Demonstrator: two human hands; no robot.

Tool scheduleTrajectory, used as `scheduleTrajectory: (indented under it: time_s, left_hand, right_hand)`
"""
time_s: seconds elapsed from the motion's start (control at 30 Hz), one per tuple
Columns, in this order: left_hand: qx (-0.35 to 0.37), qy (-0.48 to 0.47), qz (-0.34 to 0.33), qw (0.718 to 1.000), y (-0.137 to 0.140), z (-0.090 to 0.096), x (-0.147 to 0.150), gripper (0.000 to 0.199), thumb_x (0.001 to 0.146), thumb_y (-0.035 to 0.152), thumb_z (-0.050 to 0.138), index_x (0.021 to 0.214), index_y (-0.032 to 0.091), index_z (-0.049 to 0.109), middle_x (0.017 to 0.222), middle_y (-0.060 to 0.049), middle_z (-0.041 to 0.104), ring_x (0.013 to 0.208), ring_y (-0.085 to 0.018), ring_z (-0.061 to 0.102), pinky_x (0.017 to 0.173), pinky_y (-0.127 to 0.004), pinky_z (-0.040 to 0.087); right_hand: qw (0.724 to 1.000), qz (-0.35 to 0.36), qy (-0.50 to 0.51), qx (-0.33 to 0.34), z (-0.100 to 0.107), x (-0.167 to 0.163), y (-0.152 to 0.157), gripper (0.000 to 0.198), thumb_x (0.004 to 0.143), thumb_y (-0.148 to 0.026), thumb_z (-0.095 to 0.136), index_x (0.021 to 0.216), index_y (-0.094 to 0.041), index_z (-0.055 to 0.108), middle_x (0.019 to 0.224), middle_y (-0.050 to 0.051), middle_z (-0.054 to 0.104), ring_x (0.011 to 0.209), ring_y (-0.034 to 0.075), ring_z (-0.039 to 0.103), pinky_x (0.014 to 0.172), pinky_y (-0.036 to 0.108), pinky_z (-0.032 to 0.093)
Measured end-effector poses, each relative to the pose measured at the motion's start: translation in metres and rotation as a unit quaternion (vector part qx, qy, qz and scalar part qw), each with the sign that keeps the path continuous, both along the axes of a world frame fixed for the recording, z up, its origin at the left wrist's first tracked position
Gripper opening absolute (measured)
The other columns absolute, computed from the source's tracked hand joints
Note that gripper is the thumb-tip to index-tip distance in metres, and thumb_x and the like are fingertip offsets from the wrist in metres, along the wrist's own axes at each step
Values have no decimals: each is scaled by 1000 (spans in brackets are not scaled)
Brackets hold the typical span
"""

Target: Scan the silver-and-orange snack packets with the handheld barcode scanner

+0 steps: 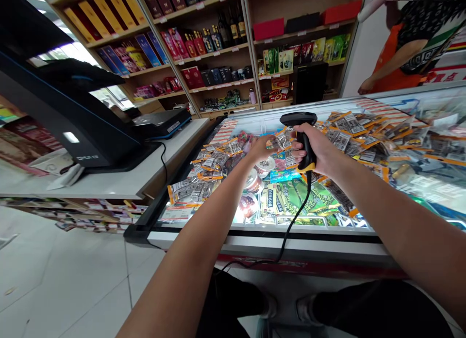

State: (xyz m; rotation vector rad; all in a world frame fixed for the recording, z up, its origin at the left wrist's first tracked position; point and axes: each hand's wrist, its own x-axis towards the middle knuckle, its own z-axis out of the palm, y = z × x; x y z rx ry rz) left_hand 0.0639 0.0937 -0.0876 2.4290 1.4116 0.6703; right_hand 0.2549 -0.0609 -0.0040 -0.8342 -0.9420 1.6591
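Observation:
My right hand [309,146] grips the handle of a black and yellow barcode scanner [299,118]. The scanner is upright, its head above the packets, and its black cable [296,214] hangs over the front edge of the glass-topped freezer. My left hand [262,147] is just left of the scanner, its fingers closed at the edge of a small clear snack packet [284,140]; the fingertips are partly hidden. Small packets with orange edges [214,160] lie spread around both hands. Under the glass, round tubs [265,165] and green bags [309,197] show.
A black checkout machine [98,124] stands on the white counter [120,182] at left. Bottles and boxes fill the shelves [207,51] behind. At the upper right, a person in orange [389,61] stands beyond the freezer rim [262,238]. More packets [364,129] cover the right side.

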Motion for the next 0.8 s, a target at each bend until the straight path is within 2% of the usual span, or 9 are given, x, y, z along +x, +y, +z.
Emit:
scheduleTrajectory:
  time_s: [0.1,0.2,0.3,0.47,0.67,0.8]
  left_hand:
    - [-3,17,0,1000,3,3,-5,69,74,52,74,133,21,58,136,-15,60,130,-35,50,114,-50,32]
    - [-24,-8,4,1000,-4,8,-20,73,67,51,80,128,18,58,132,-16,60,123,-34,54,103,-44,43]
    - [5,-66,27,997,-17,15,-41,72,64,44,84,125,19,55,132,-15,58,120,-30,55,99,-41,45]
    - [36,-191,98,976,-25,38,-62,51,74,22,74,119,22,51,110,-8,65,91,-21,63,81,-37,51]
    - [26,-303,106,947,-31,70,-67,48,73,8,66,117,25,56,103,-5,66,89,-20,64,76,-32,51]
    - [-4,-328,143,934,-37,80,-72,48,76,5,59,119,25,56,97,-4,65,83,-19,64,73,-31,50]
  right_hand:
    - [1000,23,-14,-8,0,0,-1,27,78,-40,70,83,-23,49,61,-4,39,48,10,31,41,26,26]
    - [997,62,-43,-21,-2,-1,-1,27,79,-41,70,85,-23,51,62,-4,40,47,9,32,40,25,25]
    - [992,98,-78,-18,-4,-5,-2,28,80,-44,70,89,-23,53,63,-2,43,47,10,34,40,25,26]
    - [985,124,-116,12,-7,-11,-8,29,83,-45,71,86,-22,54,65,-1,44,49,9,36,41,24,27]
    - [982,103,-159,24,-15,-13,-5,31,83,-48,71,93,-22,57,64,0,46,48,11,39,41,26,31]
    - [975,94,-191,60,-21,-15,-2,31,84,-49,70,92,-22,59,63,1,48,46,12,41,41,27,31]
